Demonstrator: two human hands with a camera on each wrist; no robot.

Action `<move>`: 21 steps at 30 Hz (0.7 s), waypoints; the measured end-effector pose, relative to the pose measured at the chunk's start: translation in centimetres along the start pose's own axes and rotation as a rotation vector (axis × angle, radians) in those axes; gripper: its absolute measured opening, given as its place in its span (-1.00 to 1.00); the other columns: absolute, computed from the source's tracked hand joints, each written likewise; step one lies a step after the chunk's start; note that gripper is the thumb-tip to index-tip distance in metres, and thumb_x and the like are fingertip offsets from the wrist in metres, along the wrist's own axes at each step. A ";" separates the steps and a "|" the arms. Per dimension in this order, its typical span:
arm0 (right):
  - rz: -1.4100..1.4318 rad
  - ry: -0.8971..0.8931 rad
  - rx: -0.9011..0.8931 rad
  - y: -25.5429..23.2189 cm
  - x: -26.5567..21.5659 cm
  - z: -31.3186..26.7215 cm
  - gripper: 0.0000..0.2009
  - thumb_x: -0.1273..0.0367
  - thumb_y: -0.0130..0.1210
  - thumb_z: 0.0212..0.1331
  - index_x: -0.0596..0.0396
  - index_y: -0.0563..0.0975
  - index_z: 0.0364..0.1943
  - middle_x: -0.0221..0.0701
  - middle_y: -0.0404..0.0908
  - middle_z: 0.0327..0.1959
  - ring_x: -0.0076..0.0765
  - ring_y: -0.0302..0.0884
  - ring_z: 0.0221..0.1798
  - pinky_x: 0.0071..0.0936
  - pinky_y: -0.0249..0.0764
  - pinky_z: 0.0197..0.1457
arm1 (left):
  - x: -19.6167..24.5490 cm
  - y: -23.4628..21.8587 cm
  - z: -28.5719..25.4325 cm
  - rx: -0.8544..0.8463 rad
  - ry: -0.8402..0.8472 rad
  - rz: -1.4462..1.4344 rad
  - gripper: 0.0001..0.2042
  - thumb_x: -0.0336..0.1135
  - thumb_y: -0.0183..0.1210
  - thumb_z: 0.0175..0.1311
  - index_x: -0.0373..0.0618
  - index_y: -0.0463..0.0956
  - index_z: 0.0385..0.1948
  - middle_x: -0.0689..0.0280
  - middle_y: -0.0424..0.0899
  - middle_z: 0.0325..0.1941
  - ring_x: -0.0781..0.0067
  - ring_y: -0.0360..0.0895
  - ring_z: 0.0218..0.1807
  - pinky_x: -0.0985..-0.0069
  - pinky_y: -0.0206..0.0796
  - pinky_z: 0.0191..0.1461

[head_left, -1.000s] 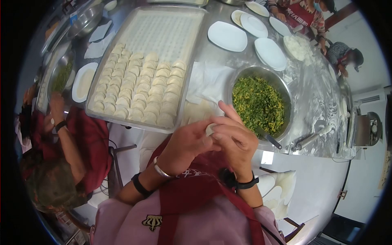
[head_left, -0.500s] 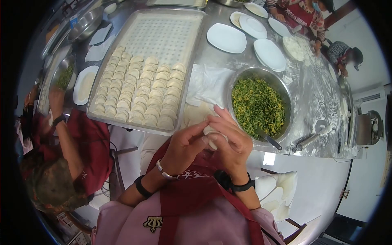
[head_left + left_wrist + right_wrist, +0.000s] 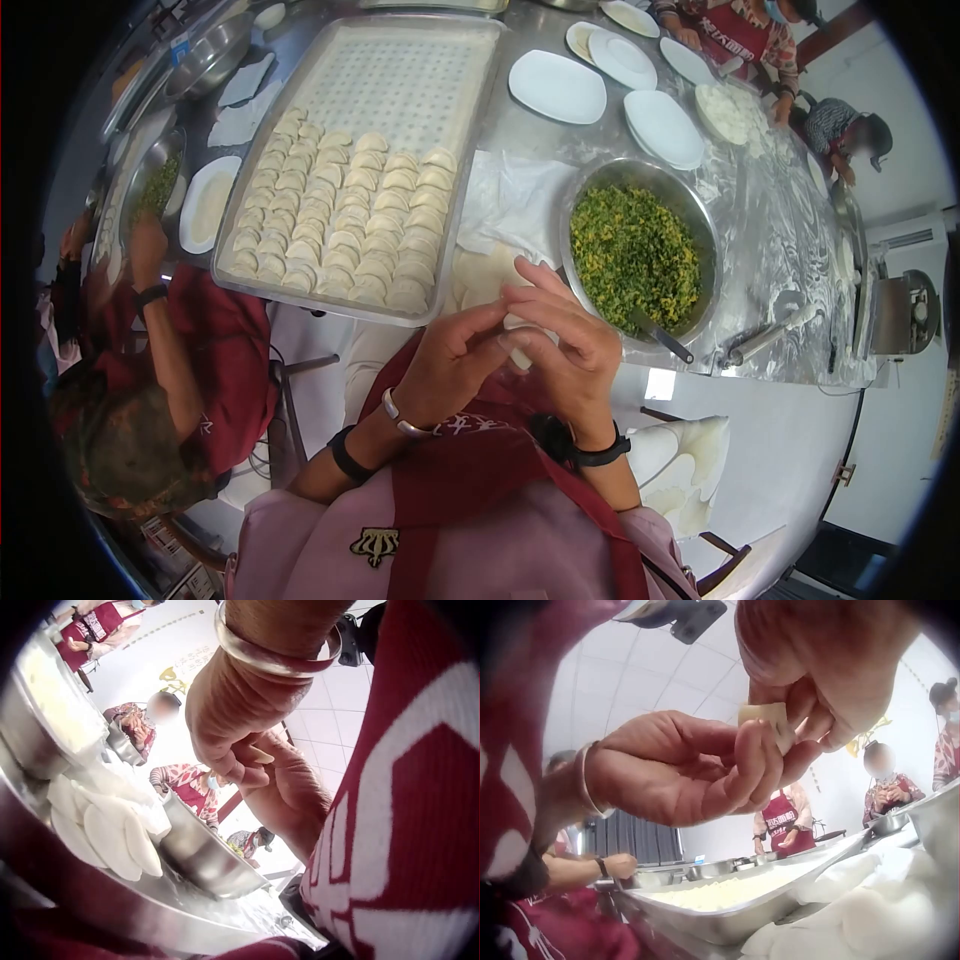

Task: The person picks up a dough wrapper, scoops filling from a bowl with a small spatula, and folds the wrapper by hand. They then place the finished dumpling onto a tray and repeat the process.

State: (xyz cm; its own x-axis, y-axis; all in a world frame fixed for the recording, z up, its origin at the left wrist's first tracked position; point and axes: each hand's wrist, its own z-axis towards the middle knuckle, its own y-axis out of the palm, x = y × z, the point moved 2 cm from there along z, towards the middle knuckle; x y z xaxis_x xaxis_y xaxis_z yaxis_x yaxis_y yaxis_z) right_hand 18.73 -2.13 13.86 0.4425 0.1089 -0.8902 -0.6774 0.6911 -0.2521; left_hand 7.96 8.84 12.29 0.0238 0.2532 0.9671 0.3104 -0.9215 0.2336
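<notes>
A small folded dumpling (image 3: 518,340) is held between both hands in front of the apron. My left hand (image 3: 455,365) pinches it from one side, and my right hand (image 3: 572,360) grips it from the other with thumb and fingers. In the right wrist view the pale dough (image 3: 765,716) shows between the fingertips of the left hand (image 3: 682,769) and the right hand (image 3: 825,667). Only a sliver of dough (image 3: 261,755) shows in the left wrist view, between the left hand (image 3: 240,712) and the right hand (image 3: 289,791).
A tray (image 3: 222,262) with rows of dumplings lies at the left. Right of it are white cloth (image 3: 510,195), round wrappers (image 3: 480,275) and a steel bowl (image 3: 712,290) of green and yellow filling with a spoon handle (image 3: 665,338). Plates (image 3: 557,88) stand behind; other people work around.
Both hands have come slightly lower and the right hand has moved a little left, with the dumpling still between them. At the left, another person's hand has shifted near a bowl.
</notes>
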 end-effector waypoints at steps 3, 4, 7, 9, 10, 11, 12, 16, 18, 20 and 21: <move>-0.002 -0.025 -0.048 -0.2 0.2 -0.1 -0.89 0.55 0.23 0.05 0.18 0.66 -0.30 -0.22 0.72 -0.10 0.03 0.53 0.25 0.07 0.22 0.44 | -0.3 0.2 0.2 0.003 0.081 0.040 -0.73 -0.34 0.07 0.44 -0.28 0.51 0.05 0.36 0.67 -0.25 0.66 0.61 -0.29 0.65 0.44 -0.21; -0.006 -0.048 -0.069 -0.2 0.4 -0.1 -0.88 0.55 0.23 0.05 0.18 0.66 -0.30 -0.22 0.72 -0.09 0.05 0.52 0.26 0.07 0.22 0.44 | -0.4 0.2 0.1 0.003 0.078 0.046 -0.73 -0.33 0.08 0.44 -0.28 0.52 0.04 0.36 0.67 -0.26 0.67 0.60 -0.28 0.65 0.44 -0.21; -0.080 -0.118 -0.121 -0.3 1.0 -0.2 -0.77 0.52 0.26 0.06 0.18 0.66 -0.15 -0.19 0.68 0.01 0.04 0.43 0.34 0.00 0.23 0.44 | -1.3 -0.2 0.1 0.046 0.110 0.120 -0.73 -0.34 0.11 0.41 -0.27 0.51 0.04 0.38 0.66 -0.28 0.69 0.57 -0.25 0.66 0.42 -0.20; 0.014 0.003 -0.083 0.4 0.5 -0.3 -0.69 0.49 0.28 0.06 0.17 0.64 -0.05 -0.17 0.65 0.08 0.02 0.34 0.41 -0.07 0.25 0.43 | -1.8 -0.3 0.0 0.086 0.114 0.110 -0.71 -0.37 0.14 0.38 -0.27 0.49 0.07 0.38 0.66 -0.26 0.69 0.56 -0.21 0.65 0.43 -0.18; 0.062 0.061 -0.063 0.7 0.3 -0.3 -0.64 0.47 0.30 0.06 0.16 0.63 0.00 -0.16 0.63 0.11 0.00 0.30 0.44 -0.10 0.25 0.43 | -1.9 -0.3 0.0 0.105 0.101 0.066 -0.69 -0.39 0.15 0.37 -0.26 0.47 0.09 0.37 0.65 -0.23 0.68 0.55 -0.19 0.65 0.43 -0.16; 0.080 0.083 -0.038 0.9 0.2 -0.5 -0.61 0.46 0.30 0.06 0.16 0.61 0.04 -0.16 0.61 0.14 0.00 0.26 0.46 -0.13 0.25 0.43 | -1.9 -0.3 -0.1 0.123 0.089 0.023 -0.67 -0.41 0.16 0.35 -0.26 0.46 0.11 0.36 0.65 -0.20 0.67 0.55 -0.16 0.64 0.43 -0.14; 0.098 0.105 -0.013 1.0 0.1 -0.6 -0.58 0.45 0.31 0.06 0.15 0.60 0.07 -0.15 0.60 0.16 -0.01 0.22 0.49 -0.15 0.26 0.42 | -1.8 -0.3 0.0 0.120 0.081 -0.035 -0.65 -0.42 0.17 0.34 -0.26 0.43 0.14 0.35 0.64 -0.16 0.67 0.54 -0.13 0.64 0.43 -0.11; 0.100 0.174 0.092 1.6 -0.4 -0.9 -0.62 0.48 0.28 0.08 0.17 0.61 0.05 -0.14 0.58 0.19 -0.01 0.18 0.51 -0.17 0.25 0.43 | -0.8 0.3 0.1 0.113 0.043 -0.171 -0.58 -0.46 0.17 0.32 -0.28 0.35 0.20 0.31 0.57 -0.01 0.64 0.50 0.01 0.62 0.41 0.01; 0.035 0.114 0.038 1.4 0.2 -1.0 -0.66 0.50 0.26 0.09 0.17 0.63 0.01 -0.16 0.57 0.20 -0.01 0.18 0.51 -0.17 0.25 0.43 | -0.4 0.5 0.1 0.081 0.024 -0.203 -0.56 -0.45 0.15 0.34 -0.30 0.30 0.24 0.27 0.55 0.04 0.60 0.48 0.08 0.58 0.39 0.09; -0.057 0.048 -0.003 1.0 0.9 -1.1 -0.70 0.51 0.23 0.10 0.17 0.65 -0.03 -0.18 0.57 0.20 -0.01 0.18 0.51 -0.18 0.28 0.40 | -0.2 0.5 -0.1 0.015 0.010 -0.243 -0.52 -0.40 0.11 0.39 -0.31 0.24 0.30 0.22 0.55 0.10 0.53 0.48 0.15 0.52 0.36 0.19; -0.118 0.011 -0.018 0.8 1.3 -0.9 -0.72 0.52 0.22 0.10 0.18 0.66 -0.06 -0.19 0.57 0.20 0.00 0.18 0.51 -0.18 0.30 0.39 | 0.0 0.4 -0.1 0.001 -0.016 -0.248 -0.53 -0.37 0.08 0.42 -0.32 0.22 0.31 0.23 0.55 0.11 0.51 0.49 0.15 0.50 0.36 0.20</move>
State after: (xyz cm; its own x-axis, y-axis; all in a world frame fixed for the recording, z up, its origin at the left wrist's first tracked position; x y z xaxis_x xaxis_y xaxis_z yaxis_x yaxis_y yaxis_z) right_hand 18.22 -2.11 12.18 0.5135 0.0200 -0.8579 -0.6313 0.6860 -0.3619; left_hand 8.02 8.42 12.37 -0.0384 0.4758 0.8787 0.3093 -0.8305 0.4632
